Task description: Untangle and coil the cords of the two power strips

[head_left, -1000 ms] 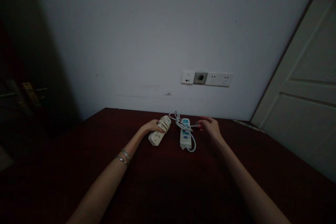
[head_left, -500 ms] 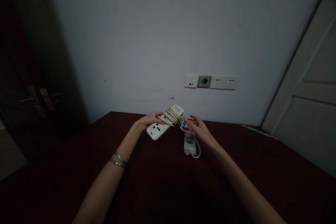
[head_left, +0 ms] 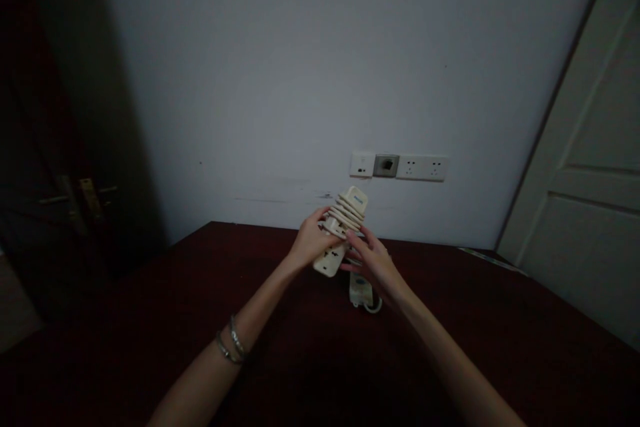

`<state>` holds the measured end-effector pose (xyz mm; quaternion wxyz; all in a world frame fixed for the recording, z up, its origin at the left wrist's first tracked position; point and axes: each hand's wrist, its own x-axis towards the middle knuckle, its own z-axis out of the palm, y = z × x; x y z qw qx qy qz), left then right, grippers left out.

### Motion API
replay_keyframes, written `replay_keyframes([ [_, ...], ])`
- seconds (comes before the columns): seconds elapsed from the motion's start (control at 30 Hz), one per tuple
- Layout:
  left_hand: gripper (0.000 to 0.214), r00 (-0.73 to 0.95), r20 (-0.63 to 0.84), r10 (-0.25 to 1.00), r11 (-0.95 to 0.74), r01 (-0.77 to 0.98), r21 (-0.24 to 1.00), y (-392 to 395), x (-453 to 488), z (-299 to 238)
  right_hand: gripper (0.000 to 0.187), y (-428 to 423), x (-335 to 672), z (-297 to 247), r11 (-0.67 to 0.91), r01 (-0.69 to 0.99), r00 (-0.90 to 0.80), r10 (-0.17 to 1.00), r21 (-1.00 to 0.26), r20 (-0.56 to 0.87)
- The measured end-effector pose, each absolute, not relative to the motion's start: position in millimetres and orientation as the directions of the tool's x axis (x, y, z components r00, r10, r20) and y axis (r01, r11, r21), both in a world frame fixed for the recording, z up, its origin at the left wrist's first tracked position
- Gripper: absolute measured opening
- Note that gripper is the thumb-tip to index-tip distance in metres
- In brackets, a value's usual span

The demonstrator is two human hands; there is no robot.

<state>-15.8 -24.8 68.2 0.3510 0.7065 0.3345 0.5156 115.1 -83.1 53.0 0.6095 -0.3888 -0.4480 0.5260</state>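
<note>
A cream power strip point(head_left: 329, 264), its cord wound around its upper half, is held tilted above the dark red table. My left hand point(head_left: 311, 240) grips it from the left, fingers closed round its edge below the coils. From the right, my right hand point(head_left: 373, 255) closes on the same strip, thumb and fingers at its edge beside the cord. Behind and below lies a second white power strip point(head_left: 361, 290) on the table, partly hidden by my right hand, with a loop of its cord at its right end.
The dark red table point(head_left: 280, 347) reaches back to a pale wall point(head_left: 260, 93). Wall sockets point(head_left: 420, 168) sit just above it. A white door point(head_left: 590, 213) stands at the right, and a dark door with a brass handle point(head_left: 90, 197) at the left. A flat strip point(head_left: 493, 260) lies at the back right.
My left hand has carried the cream power strip to the right and turned it more upright. My right hand has left the white strip's cord area and taken hold of the cream one.
</note>
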Motion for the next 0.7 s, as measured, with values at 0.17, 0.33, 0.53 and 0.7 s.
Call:
replay_keyframes([
  [0.17, 0.076, 0.298, 0.596, 0.745, -0.666, 0.306, 0.68, -46.8, -2.2, 62.7, 0.053, -76.9, 117.7, 45.3, 0.175, -0.354, 0.09, 0.984, -0.919, 0.153],
  [0.33, 0.068, 0.436, 0.48, 0.762, -0.594, 0.175, 0.785, -61.3, -4.8, 72.8, 0.046, -70.5, 130.7, 41.7, 0.155, -0.479, 0.064, 0.988, -0.864, 0.142],
  [0.53, 0.026, 0.29, 0.451, 0.844, -0.518, 0.222, 0.826, -43.6, -23.1, 85.4, 0.021, -70.0, 136.3, 39.8, 0.005, -0.571, -0.033, 0.999, -0.821, 0.029],
  [0.7, 0.025, 0.297, 0.397, 0.869, -0.46, 0.184, 0.869, -37.2, -31.4, 92.7, 0.025, -78.4, 129.5, 43.1, 0.038, -0.603, -0.074, 0.992, -0.797, 0.103],
])
